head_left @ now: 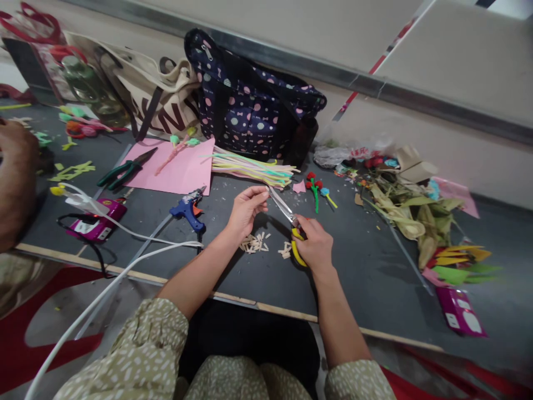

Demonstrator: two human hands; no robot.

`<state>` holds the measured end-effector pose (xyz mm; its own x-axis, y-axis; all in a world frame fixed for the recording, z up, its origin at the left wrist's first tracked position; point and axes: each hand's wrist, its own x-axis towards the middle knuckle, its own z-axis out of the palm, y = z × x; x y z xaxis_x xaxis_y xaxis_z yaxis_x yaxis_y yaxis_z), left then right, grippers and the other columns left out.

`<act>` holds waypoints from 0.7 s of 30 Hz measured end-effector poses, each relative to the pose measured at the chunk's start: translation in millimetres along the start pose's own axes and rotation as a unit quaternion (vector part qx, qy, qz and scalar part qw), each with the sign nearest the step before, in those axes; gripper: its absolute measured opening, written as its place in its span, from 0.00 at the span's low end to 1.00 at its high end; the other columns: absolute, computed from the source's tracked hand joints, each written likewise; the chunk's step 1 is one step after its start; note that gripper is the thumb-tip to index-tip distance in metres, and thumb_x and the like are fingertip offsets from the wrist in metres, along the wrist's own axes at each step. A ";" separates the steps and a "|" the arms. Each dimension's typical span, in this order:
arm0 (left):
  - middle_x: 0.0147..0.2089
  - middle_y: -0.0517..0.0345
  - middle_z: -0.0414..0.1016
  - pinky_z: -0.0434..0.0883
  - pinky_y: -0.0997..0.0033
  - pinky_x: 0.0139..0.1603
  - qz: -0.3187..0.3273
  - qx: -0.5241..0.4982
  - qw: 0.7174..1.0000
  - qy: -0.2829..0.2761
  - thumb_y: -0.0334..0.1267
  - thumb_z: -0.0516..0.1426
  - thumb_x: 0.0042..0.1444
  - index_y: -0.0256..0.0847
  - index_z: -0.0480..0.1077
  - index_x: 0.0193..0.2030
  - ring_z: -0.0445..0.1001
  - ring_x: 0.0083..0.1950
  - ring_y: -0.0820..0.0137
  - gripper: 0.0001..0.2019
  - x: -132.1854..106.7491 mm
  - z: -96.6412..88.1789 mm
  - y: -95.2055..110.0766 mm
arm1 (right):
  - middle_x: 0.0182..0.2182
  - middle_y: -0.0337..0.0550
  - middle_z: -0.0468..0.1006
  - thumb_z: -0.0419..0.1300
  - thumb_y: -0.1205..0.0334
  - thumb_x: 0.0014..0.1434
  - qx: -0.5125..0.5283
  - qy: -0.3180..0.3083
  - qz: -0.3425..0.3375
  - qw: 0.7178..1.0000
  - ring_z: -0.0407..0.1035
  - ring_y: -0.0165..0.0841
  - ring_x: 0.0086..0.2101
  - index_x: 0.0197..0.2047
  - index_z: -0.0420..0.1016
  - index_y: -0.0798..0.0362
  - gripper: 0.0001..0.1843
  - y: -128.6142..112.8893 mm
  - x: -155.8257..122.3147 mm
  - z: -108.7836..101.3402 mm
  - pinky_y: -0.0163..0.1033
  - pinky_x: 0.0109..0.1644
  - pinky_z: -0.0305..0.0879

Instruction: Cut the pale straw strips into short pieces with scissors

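Note:
My right hand grips a pair of scissors with yellow handles, the blades pointing up and to the left. My left hand is pinched closed close to the blade tips; whatever sits between thumb and fingers is too small to make out. Beneath my hands lies a pile of short pale cut pieces. A smaller cluster of pale pieces is beside the scissors' handles. Beyond the blades rests a bundle of pastel pipe cleaners.
Left of my hands are a blue glue gun, pliers, pink paper and a purple power strip with a white cable. Pipe-cleaner flowers and dried husks lie rightward. Bags line the back. Another person's arm is at left.

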<state>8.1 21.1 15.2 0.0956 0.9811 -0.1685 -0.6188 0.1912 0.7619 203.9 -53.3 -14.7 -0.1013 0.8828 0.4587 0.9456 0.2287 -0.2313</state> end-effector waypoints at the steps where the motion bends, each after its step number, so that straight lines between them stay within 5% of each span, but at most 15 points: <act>1: 0.27 0.63 0.73 0.70 0.80 0.27 0.001 0.002 1.000 0.001 0.38 0.69 0.37 0.38 0.75 0.33 0.69 0.24 0.80 0.15 0.0 -0.1 0.2 | 0.37 0.41 0.77 0.56 0.65 0.55 -0.003 0.002 0.000 1.000 0.70 0.30 0.38 0.52 0.73 0.49 0.21 0.0 -0.1 0.0 0.33 0.39 0.63; 21: 0.28 0.61 0.74 0.71 0.76 0.29 0.019 0.035 0.999 -0.003 0.37 0.68 0.38 0.37 0.75 0.32 0.70 0.26 0.78 0.12 2.5 -2.5 2.4 | 0.36 0.41 0.77 0.55 0.65 0.56 -0.035 0.011 -0.008 0.999 0.69 0.30 0.36 0.51 0.75 0.49 0.20 -4.5 1.3 -3.8 0.33 0.36 0.60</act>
<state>4.9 24.0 15.1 0.0777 0.9877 -0.1356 -0.5654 0.1557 0.8100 200.7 -54.8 -9.8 -0.1114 0.8698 0.4806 0.9630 0.2139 -0.1640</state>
